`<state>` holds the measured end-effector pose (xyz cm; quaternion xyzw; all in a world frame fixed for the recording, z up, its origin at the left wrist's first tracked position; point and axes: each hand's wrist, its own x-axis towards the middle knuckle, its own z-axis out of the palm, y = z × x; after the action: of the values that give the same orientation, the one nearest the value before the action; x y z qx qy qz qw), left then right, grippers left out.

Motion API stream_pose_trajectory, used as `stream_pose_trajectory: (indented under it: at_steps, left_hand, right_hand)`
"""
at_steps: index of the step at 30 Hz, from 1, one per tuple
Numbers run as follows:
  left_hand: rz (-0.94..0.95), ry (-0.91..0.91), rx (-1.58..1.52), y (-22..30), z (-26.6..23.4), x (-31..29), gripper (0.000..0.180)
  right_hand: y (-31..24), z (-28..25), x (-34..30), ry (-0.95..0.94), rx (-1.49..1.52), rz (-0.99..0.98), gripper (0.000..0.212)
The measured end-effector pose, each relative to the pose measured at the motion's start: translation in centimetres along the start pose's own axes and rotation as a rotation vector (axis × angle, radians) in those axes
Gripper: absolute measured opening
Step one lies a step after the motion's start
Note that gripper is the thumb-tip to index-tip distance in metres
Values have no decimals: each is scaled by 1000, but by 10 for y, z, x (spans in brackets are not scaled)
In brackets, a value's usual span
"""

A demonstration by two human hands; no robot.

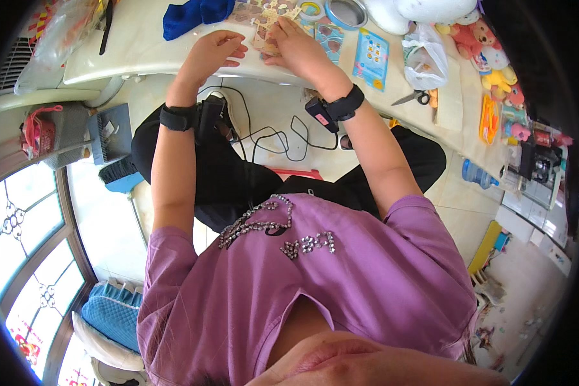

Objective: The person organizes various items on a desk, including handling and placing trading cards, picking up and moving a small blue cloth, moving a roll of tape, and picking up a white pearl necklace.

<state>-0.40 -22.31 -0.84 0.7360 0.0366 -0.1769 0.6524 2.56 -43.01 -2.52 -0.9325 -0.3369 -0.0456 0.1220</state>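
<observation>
My left hand [216, 54] is above the near edge of the pale table, its fingers loosely bent and apart, with nothing seen in it. To its right, my right hand [300, 54] lies on a brown-and-cream patterned sheet [268, 24], fingers stretched out and thumb apart. A blue cloth [196, 17] sits just beyond my left hand. Past my right hand are a small tape roll [311, 10] and a wider roll [346, 13] with a blue rim. A blue patterned sheet [329, 42] lies partly beside that hand.
On the table's right are a blue printed card [371, 59], a white plastic bag [426, 58], scissors [412, 98] and plush toys [476, 40]. A clear bag [53, 55] hangs at the far left. Black cables [280, 136] loop beneath the table; a dustpan [112, 134] stands left.
</observation>
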Motion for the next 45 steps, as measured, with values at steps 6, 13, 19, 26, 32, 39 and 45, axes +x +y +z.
stream_pose_trajectory:
  at_steps: [6, 13, 19, 26, 32, 39, 45]
  left_hand:
    - [-99, 15, -214, -8, 24, -7, 34]
    - [-100, -92, -702, -11, 60, -11, 57]
    - [-140, -327, -1063, 7, 117, -1, 63]
    - [-133, -147, -948, -10, 138, -15, 22]
    - [-98, -125, -727, 21, 145, -56, 34]
    - [-207, -415, -982, -1, 155, -71, 36]
    - [-269, -393, -967, -23, 152, -65, 29]
  right_hand:
    - [-3, 17, 9, 220, -452, -95, 41]
    - [20, -26, -29, 459, 588, 438, 29]
    - [-13, -4, -81, 653, 778, 273, 36]
    - [-30, -29, -122, 444, 376, 114, 40]
    - [-12, -74, -135, 253, 704, 10, 106]
    - [-20, -79, -132, 50, 837, -30, 112]
    - [-37, -74, -131, 69, 561, -84, 105]
